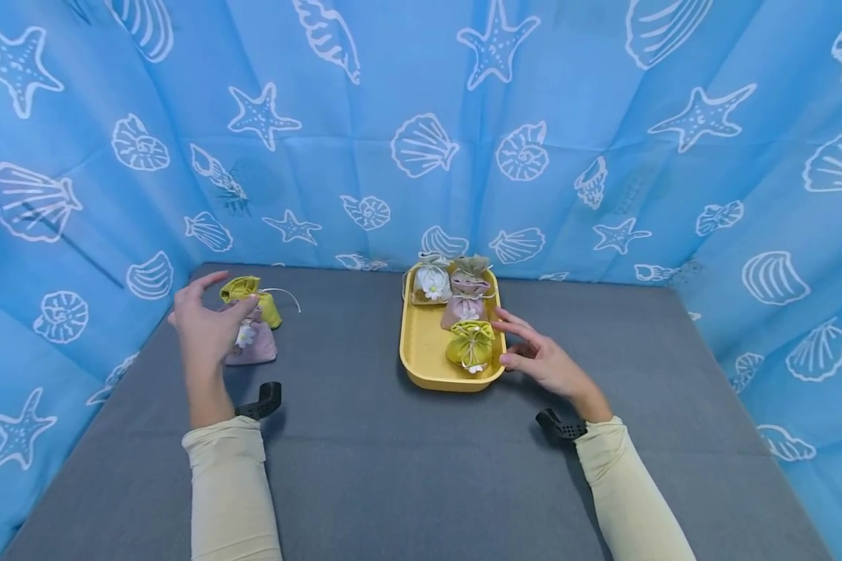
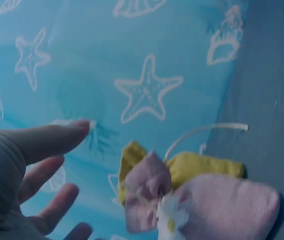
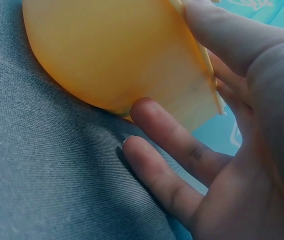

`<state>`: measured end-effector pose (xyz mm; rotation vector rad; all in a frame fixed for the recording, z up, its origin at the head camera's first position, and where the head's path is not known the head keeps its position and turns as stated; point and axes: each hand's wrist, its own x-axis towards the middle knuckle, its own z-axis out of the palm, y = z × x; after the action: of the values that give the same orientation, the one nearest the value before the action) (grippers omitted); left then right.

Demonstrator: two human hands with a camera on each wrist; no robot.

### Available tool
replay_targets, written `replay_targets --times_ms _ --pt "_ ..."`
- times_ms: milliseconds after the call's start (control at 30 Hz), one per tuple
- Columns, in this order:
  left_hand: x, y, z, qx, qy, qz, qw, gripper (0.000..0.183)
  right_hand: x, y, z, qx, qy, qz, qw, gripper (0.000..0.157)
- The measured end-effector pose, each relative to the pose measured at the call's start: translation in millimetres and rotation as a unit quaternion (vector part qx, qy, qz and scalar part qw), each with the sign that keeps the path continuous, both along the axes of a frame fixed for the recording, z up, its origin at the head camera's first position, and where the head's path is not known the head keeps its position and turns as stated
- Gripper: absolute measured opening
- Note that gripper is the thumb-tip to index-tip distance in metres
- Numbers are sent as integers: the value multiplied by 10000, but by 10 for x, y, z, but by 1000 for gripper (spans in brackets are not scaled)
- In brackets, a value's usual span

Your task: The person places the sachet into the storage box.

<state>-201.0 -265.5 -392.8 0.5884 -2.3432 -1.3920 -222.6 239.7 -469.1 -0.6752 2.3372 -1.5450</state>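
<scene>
My left hand [image 1: 206, 323] is held over two small drawstring pouches, fingers spread and nothing between them. One pouch is mustard yellow [image 1: 270, 310]; the pink pouch [image 2: 227, 207] in front of it carries a white flower. At the yellow tray [image 1: 418, 343], my right hand [image 1: 543, 362] grips the right-hand rim, with the thumb at the outer side and fingertips reaching over the edge. Its two lower fingers [image 3: 167, 127] extend beside the tray wall in the right wrist view. Inside the tray lie a white pouch [image 1: 431, 282], a pink pouch [image 1: 463, 310] and a yellow-green pouch [image 1: 472, 347].
A grey cloth [image 1: 365, 467] covers the table. Blue curtains [image 1: 365, 140] printed with shells and starfish hang behind and along both sides. Black wrist mounts [image 1: 261, 401] project from both cream sleeves. Another greenish-grey pouch top [image 1: 472, 267] shows at the tray's back.
</scene>
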Motion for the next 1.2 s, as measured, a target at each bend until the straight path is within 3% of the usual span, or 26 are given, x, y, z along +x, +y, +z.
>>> replay_targets --times_ms 67,333,467,667,867,1200 --pt "19 -59 -18 143 -262 -54 9995 72 -3 4 -5 24 38 -1 10000 57" --pt "35 -230 -61 239 -875 -778 9928 97 -32 7 -5 -51 103 2 9999 58" --pt "21 -269 -134 38 -1229 -731 9897 102 -18 6 12 -5 38 -34 10000 58" --pt "-5 -284 -237 245 -1573 -656 9851 108 -3 -2 6 49 -33 -66 10000 57" --pt "-13 -301 -262 -1 -1809 -638 9814 91 6 12 -6 49 1 -69 10000 57" --pt "49 -334 -244 -384 -1923 -957 9759 69 7 10 3 47 -10 -73 10000 57"
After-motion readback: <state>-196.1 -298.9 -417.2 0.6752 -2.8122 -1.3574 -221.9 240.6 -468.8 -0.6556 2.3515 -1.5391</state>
